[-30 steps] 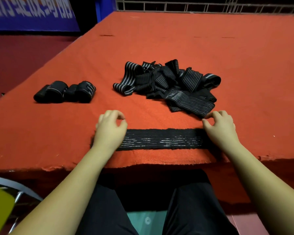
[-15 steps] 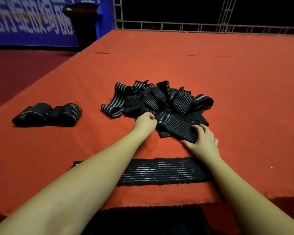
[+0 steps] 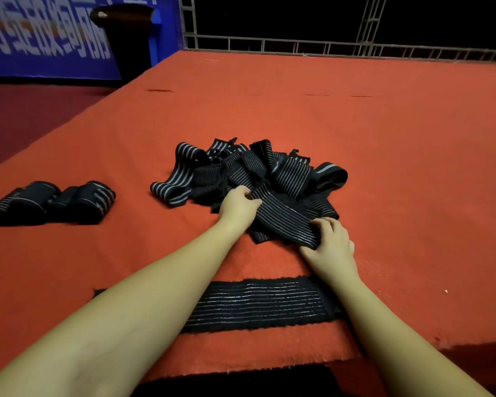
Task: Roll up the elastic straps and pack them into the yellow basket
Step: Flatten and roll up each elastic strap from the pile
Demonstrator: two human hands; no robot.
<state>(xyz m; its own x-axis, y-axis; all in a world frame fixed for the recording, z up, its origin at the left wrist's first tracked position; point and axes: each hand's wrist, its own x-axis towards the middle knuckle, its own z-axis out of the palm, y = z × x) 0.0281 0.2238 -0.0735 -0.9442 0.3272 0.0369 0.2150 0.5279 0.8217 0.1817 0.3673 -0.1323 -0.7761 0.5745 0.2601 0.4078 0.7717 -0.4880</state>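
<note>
My left hand (image 3: 238, 206) and right hand (image 3: 331, 243) pinch opposite ends of a ribbed black elastic strap (image 3: 284, 217); long axis runs far-left to near-right.

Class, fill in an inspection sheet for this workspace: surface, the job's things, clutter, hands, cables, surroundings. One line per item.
Surface: red felt-covered table, frayed near edge.
Job's things: tangled pile of black striped elastic straps mid-table; one black strap laid flat near the front edge; rolled black straps at left; yellow basket not in view.
Clutter: nothing seen.
Hands: left hand and right hand both grip one striped strap from the pile.
Cables: nothing seen.
Surroundings: blue banner, dark bin, metal railing.
</note>
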